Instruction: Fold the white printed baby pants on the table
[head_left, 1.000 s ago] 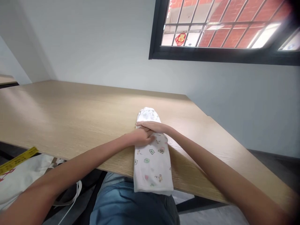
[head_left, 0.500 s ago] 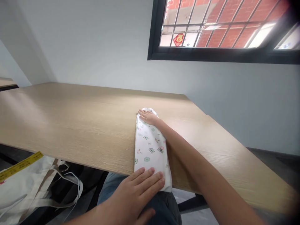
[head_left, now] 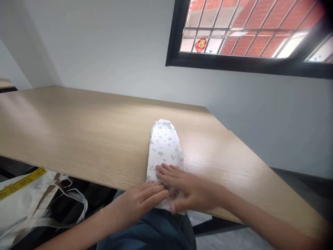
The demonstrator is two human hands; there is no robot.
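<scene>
A folded white cloth (head_left: 166, 142) with small green and pink printed figures lies lengthwise on the table. Its far end looks gathered, and its near end reaches the table's front edge. Resting on the lower left of the cloth is my left hand (head_left: 144, 198), fingers stretched out. My right hand (head_left: 188, 187) is over the cloth's near part with its fingers extended and thumb apart, slightly blurred. Whether the right palm presses on the fabric I cannot tell. Both hands hide much of the near end.
The wooden table (head_left: 91, 132) runs back to a grey wall (head_left: 104, 45) with a barred window (head_left: 241, 31). Below the front edge at left hangs a pale bag (head_left: 23, 205) with straps and a yellow strip (head_left: 22, 183). My legs (head_left: 151, 231) are under the table's edge.
My right hand has drawn back from the cloth's far end to its near part, beside my left hand. My left hand has shifted slightly left. The view has tilted a little.
</scene>
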